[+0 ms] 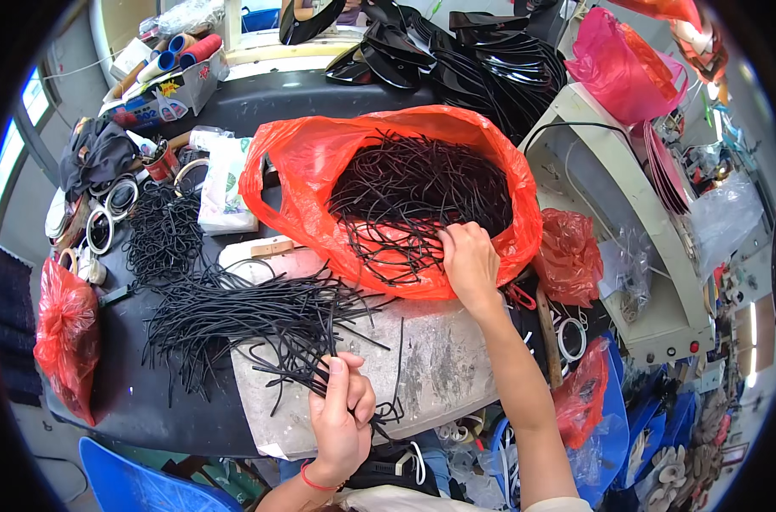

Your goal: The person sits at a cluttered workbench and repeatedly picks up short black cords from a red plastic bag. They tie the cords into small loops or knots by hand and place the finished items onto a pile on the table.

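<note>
My left hand (343, 411) is closed round a small bunch of black cords (307, 374), above the front of a worn pale board (443, 354). Cord ends stick out on both sides of that fist. My right hand (471, 260) reaches into the mouth of a red plastic bag (294, 145), its fingers bent onto black cords (396, 235) at the near side; the fingertips are partly hidden among them. Tangled black cords (422, 175) fill the bag. Left of the bag, a loose pile of straight black cords (226, 307) lies across the board and the dark tabletop.
At the left are a knotted red bag (68, 333), white tape rolls (100, 230), a coiled black cord heap (162, 230) and a box of thread spools (170, 85). Black glossy strips (482, 72) lie at the back. A beige machine housing (614, 196) stands on the right.
</note>
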